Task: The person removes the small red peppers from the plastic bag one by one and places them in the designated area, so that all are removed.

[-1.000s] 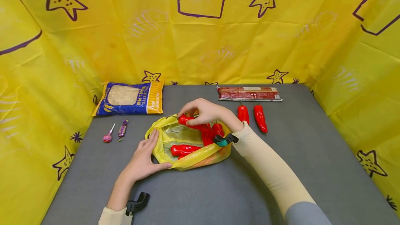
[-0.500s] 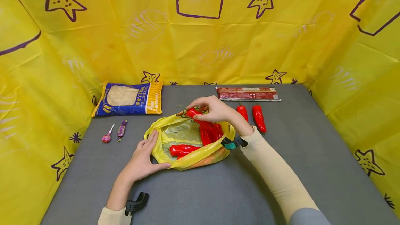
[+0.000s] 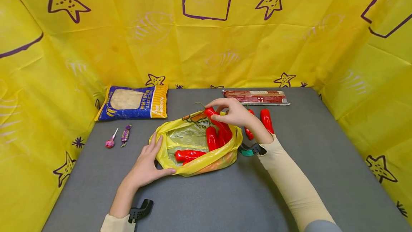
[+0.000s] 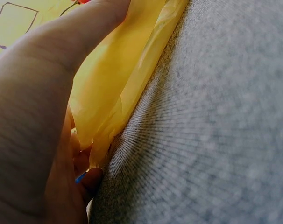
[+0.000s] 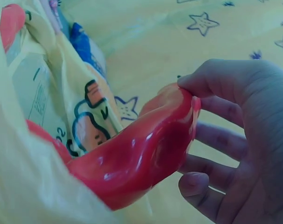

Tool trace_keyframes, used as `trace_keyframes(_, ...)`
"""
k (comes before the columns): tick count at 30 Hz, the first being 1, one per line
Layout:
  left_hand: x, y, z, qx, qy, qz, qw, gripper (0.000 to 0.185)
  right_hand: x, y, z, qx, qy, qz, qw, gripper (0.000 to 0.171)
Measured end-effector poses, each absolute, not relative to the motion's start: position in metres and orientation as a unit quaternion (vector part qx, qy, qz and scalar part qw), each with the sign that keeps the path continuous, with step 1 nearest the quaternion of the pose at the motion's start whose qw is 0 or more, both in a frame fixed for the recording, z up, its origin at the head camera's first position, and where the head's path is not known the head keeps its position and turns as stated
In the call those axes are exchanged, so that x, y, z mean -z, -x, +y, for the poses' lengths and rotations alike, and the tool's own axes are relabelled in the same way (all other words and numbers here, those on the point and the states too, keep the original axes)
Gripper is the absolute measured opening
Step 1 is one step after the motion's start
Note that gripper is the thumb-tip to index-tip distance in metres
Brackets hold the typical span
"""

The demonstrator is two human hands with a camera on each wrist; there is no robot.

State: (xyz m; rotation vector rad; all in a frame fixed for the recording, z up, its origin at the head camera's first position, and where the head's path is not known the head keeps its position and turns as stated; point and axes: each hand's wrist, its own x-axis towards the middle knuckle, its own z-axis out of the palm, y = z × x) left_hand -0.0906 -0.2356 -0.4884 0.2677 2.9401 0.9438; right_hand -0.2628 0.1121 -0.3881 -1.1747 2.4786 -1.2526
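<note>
A yellow plastic bag (image 3: 206, 165) lies with its mouth open in the middle of the table. Inside are several red chili peppers (image 3: 190, 155), some at its right side. My right hand (image 3: 236, 112) pinches one red chili pepper (image 5: 141, 144) near its stem end, over the bag's far right rim; its lower part reaches down into the bag. My left hand (image 3: 146, 164) rests against the bag's left end, fingers (image 4: 90, 182) along the outside and thumb at the front rim, spread apart.
Two red chili peppers, one partly behind my right wrist and the other a loose chili pepper (image 3: 266, 120), lie right of the bag. Behind are a red flat package (image 3: 257, 97) and a blue pasta bag (image 3: 132, 102). A lollipop (image 3: 110, 142) and wrapped candy (image 3: 126, 135) lie left.
My right hand has moved right and slightly away, drawing the pepper's stem end with it toward the bag's far right rim. My left hand and the bag stay nearly in place.
</note>
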Motion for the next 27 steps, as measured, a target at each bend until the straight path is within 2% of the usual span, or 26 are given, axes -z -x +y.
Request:
trace_keyframes(19,0.487,0.092,-0.236,-0.297,-0.084,0.951,0.033,0.128,0.393,0.258,0.178,0.495,0.209,0.843,-0.037,0.041)
trace_keyframes(27,0.487,0.091,-0.235,-0.301,-0.084,0.949,0.034,0.128,0.404,0.252,0.223,0.492,0.134,0.858,-0.053,0.043)
